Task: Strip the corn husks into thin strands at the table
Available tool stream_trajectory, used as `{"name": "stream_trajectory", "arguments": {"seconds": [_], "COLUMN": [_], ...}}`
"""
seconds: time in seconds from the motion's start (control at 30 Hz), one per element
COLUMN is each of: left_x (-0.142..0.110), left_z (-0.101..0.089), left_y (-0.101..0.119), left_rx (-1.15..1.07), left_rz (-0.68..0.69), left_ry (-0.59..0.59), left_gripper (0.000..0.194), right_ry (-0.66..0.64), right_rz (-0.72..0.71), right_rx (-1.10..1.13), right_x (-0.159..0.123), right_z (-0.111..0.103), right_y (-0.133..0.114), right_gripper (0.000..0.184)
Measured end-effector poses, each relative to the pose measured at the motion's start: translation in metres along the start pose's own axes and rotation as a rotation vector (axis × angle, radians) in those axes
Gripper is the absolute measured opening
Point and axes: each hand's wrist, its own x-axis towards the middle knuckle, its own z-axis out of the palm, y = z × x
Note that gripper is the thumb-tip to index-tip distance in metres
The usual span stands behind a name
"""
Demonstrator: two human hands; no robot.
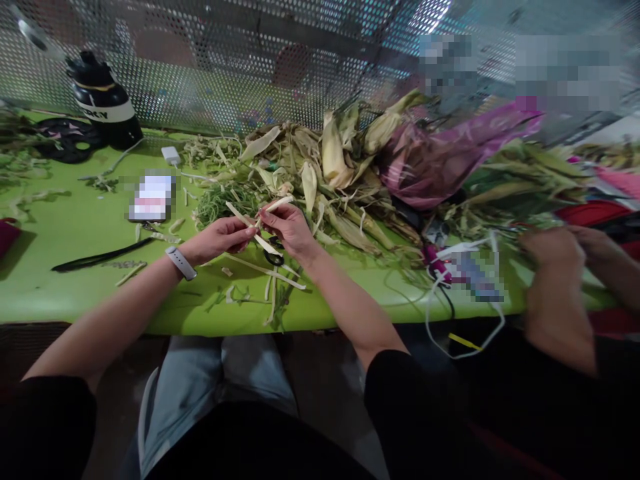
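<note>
In front of me, my left hand pinches a pale, flat corn husk strip that slants down to the right. A second pale strip lies between the closed fingertips of my right hand. The two hands almost meet, and the strips cross there. Just under them, a black loop that looks like a scissor handle rests on the green table, partly hidden. Loose husk strips are scattered below. Behind my hands lies a tangle of thin green strands.
Dry corn husks are heaped behind, against a pink plastic bag. To the left are a phone, a black strap and a dark bottle. Another person's hands work at the right, beside a white cable.
</note>
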Motion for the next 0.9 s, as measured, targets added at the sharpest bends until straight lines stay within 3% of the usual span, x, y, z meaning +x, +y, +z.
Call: {"name": "stream_trajectory", "arguments": {"seconds": [0.23,0.3,0.4,0.47,0.53,0.6,0.67,0.8,0.83,0.9], "left_x": [0.001,0.002,0.006,0.008,0.009,0.009,0.009,0.009,0.009,0.008], "left_z": [-0.003,-0.004,-0.004,-0.003,-0.002,-0.001,0.0,-0.004,-0.005,-0.007], "left_y": [-0.007,-0.01,-0.013,-0.012,-0.01,-0.009,-0.009,-0.011,-0.01,-0.008], "left_rx": [-0.161,-0.225,-0.332,-0.399,-0.435,-0.436,-0.404,-0.271,-0.225,-0.117], "left_rz": [-0.044,-0.048,-0.039,-0.017,0.012,0.033,0.059,0.129,0.129,0.09], "left_ry": [0.078,0.103,0.225,0.309,0.354,0.381,0.402,0.469,0.473,0.439], "left_gripper": [0.033,0.033,0.026,0.024,0.024,0.024,0.024,0.023,0.024,0.026], "right_ry": [-0.059,-0.002,0.183,0.304,0.348,0.301,0.174,-0.146,-0.16,-0.058], "right_rz": [0.071,0.064,0.005,-0.082,-0.209,-0.345,-0.398,-0.297,-0.291,-0.369], "right_rx": [0.024,-0.028,-0.122,-0.188,-0.297,-0.45,-0.596,-0.707,-0.71,-0.744], "right_x": [0.005,0.008,0.012,0.013,0.01,0.005,0.0,-0.008,-0.009,-0.01], "right_z": [-0.007,-0.011,-0.018,-0.021,-0.021,-0.018,-0.012,-0.004,-0.004,-0.006], "right_y": [-0.003,-0.002,-0.001,-0.002,-0.006,-0.011,-0.014,-0.017,-0.018,-0.02], "right_gripper": [0.039,0.042,0.043,0.043,0.043,0.04,0.037,0.038,0.039,0.037]}}
